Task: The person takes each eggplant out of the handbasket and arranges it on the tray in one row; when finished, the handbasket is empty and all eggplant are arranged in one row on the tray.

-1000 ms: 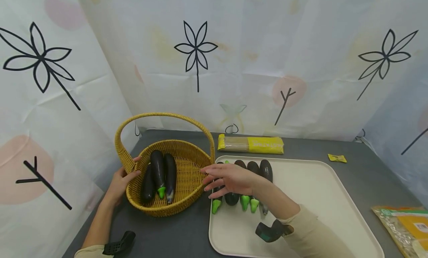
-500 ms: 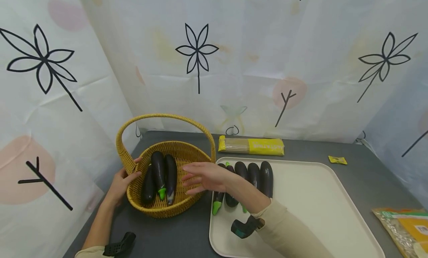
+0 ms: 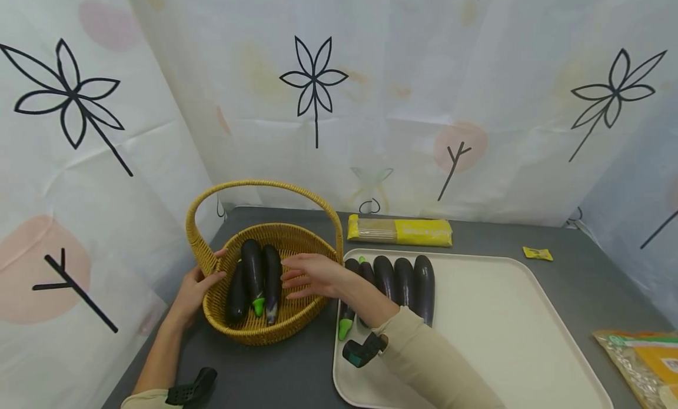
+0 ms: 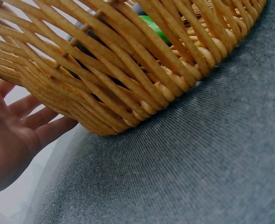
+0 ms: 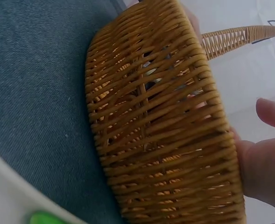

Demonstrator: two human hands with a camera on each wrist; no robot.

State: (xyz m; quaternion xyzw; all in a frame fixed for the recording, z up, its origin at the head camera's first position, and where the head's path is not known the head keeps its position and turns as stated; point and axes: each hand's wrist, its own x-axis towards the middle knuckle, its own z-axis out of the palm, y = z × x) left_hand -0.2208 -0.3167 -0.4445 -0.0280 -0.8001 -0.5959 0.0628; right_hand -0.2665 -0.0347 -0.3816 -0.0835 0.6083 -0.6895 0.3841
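A woven basket (image 3: 296, 323) with a tall arched handle stands on the table's left half. Three eggplants lie side by side in it, among them one with a green cap (image 3: 253, 273). My left hand (image 3: 189, 291) holds the basket's left rim by the handle base, thumb over the edge and fingers outside. In the left wrist view, those fingers (image 4: 37, 119) lie against the outer weave. My right hand (image 3: 312, 275) reaches over the right rim into the basket, fingers extended and holding nothing. Its fingertips are near the rightmost eggplant (image 3: 272, 282); whether they touch is unclear.
A white tray (image 3: 498, 338) sits right of the basket, with several more eggplants (image 3: 424, 288) in a row at its left end, partly behind my right forearm. Behind it lies a yellow noodle pack (image 3: 399, 231). A small yellow packet (image 3: 537, 253) and a clear bag (image 3: 641, 362) are rightward.
My right hand has moved left from the tray's edge to over the inside of the basket. The left hand stays on the rim, and the eggplants keep their places.
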